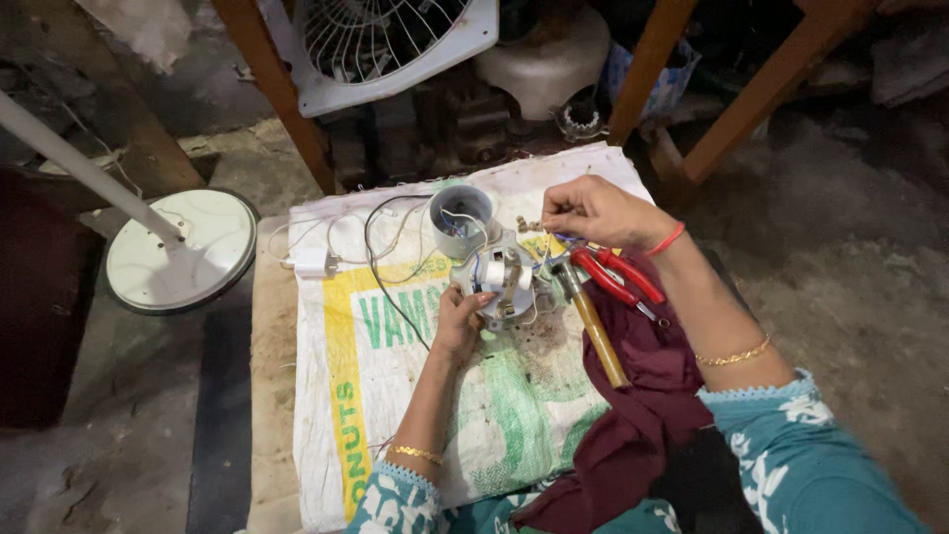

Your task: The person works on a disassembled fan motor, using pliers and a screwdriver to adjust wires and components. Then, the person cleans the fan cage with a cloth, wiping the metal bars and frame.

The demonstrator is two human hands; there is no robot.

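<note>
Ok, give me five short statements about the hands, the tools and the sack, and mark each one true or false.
1. The left hand grips the small motor part from below. True.
2. The right hand holds the red pliers. False: the pliers lie on the dark red cloth, and the right hand pinches thin wires above the part.
3. A tool with a wooden handle lies on the printed sack. True.
4. The grey cup-shaped housing sits on the floor beside the sack. False: it stands on the sack, behind the motor part.
5. A round white fan base lies left of the sack. True.
</note>
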